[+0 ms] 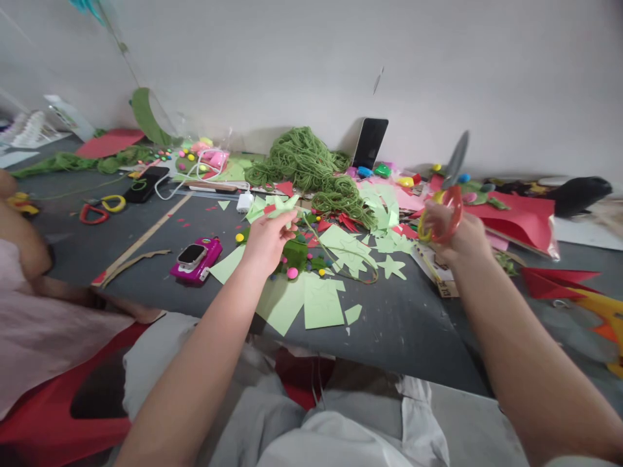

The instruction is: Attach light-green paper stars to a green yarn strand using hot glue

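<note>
Over the middle of the table, my left hand (272, 237) pinches a light green paper cutout (283, 206) that looks like a star. Below and behind it lie green paper sheets (324, 301), pompoms (292, 273) and a green cord loop. My right hand (455, 230) is raised on the right, with its fingers in the red and yellow handles of a pair of scissors (456, 159). The blades point up, away from the paper. A cut paper star (392, 267) rests on the table between my hands, near more green scraps (343, 250).
A heap of green yarn (304, 155) sits by the wall beside a propped phone (370, 144). Left are a smartwatch (191, 256) on a magenta case (204, 269) and other scissors (101, 209). Red sheets (516, 217) lie right. Another person's arm (22, 233) is at the left edge.
</note>
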A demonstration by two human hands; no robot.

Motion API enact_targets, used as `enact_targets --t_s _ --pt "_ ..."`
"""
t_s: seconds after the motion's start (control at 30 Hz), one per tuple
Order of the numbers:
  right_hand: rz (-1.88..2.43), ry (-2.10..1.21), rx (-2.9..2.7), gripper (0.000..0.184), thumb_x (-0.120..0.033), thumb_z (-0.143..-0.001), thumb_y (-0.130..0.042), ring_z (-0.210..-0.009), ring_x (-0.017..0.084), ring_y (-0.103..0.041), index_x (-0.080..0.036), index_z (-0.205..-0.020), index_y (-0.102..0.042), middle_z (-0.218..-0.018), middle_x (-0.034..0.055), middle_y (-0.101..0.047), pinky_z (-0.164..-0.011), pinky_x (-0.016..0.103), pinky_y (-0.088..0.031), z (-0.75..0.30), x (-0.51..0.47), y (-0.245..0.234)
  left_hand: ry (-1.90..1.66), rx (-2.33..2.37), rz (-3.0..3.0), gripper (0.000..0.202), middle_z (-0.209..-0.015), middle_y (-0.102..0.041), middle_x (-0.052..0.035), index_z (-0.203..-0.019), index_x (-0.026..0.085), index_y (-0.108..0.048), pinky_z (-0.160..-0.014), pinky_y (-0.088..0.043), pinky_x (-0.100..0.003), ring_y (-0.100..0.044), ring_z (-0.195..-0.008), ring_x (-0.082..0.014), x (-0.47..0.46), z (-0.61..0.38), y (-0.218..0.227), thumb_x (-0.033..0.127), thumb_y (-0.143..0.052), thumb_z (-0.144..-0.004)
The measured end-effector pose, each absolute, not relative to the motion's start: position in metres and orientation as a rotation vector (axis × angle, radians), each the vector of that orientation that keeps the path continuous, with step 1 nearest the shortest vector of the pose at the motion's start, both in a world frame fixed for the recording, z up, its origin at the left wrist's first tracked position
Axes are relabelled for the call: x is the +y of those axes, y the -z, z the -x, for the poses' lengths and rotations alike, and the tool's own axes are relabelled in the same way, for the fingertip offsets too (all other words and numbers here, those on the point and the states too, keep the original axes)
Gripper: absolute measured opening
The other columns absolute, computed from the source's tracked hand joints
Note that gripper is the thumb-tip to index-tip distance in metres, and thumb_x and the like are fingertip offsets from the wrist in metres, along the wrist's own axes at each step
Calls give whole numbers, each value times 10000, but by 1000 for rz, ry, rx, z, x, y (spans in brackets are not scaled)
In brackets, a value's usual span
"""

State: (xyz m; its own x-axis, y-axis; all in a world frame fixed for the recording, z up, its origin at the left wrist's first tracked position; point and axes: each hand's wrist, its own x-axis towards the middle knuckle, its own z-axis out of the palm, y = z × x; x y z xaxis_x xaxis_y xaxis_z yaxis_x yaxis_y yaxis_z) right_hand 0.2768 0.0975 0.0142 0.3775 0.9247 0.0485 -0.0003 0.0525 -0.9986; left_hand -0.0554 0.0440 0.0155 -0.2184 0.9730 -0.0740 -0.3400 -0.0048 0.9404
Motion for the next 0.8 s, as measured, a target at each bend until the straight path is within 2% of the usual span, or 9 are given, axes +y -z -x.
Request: enact_targets --t_s 0.1,0.2,0.27,0.4,0.57,0.67,0.8 --pt "1266 -1227 -982 274 -335 -764 -798 -586 100 -478 -172 -814 -583 -734 23 -549 -476 248 -360 -256 78 -12 -1512 1112 -777 224 -745 -694 -36 -707 181 -729 -657 -511 -271 -627 -699 -132 43 58 -20 264 -904 -596" --pt "1132 -1593 -1070 417 -559 -803 -771 -507 75 -426 -177 -851 -609 -719 0 -535 -429 236 -315 -232 52 -14 -1572 1131 -766 276 -760 -689 -22 -695 179 -693 -719 -555 -290 -647 -741 -139 42 58 -20 245 -923 -558" --pt "1081 -1679 -1211 458 -621 -830 -729 -472 76 -433 -180 -840 -607 -703 -1 -538 -418 243 -301 -217 34 -17 -1627 1162 -771 312 -774 -678 -9 -709 185 -673 -721 -573 -307 -641 -733 -139 43 58 -19 243 -927 -537" --pt "1119 -1760 -1488 513 -670 -842 -695 -432 93 -444 -162 -804 -627 -581 -14 -497 -411 246 -266 -196 4 -22 -1741 1211 -847 329 -793 -641 2 -729 197 -663 -653 -563 -299 -603 -697 -137 45 57 -14 269 -923 -541" --pt "1066 -1878 -1556 497 -637 -864 -695 -477 86 -460 -141 -865 -673 -595 -25 -488 -462 242 -268 -189 -3 -17 -1820 1270 -1146 262 -690 -542 10 -654 198 -634 -623 -504 -261 -518 -648 -120 45 57 -10 318 -865 -686" --pt "1056 -1901 -1535 508 -650 -897 -645 -463 86 -463 -144 -845 -659 -575 -28 -493 -467 242 -288 -187 -1 -15 -1834 1336 -1273 220 -691 -588 0 -674 201 -653 -656 -499 -263 -546 -679 -138 43 56 -11 312 -837 -721" --pt "1072 -1868 -1535 563 -700 -899 -601 -428 86 -452 -143 -823 -642 -518 -33 -478 -446 235 -293 -184 0 -17 -1848 1406 -1329 200 -724 -660 -11 -686 194 -676 -674 -521 -275 -601 -704 -160 42 54 -12 312 -837 -703"
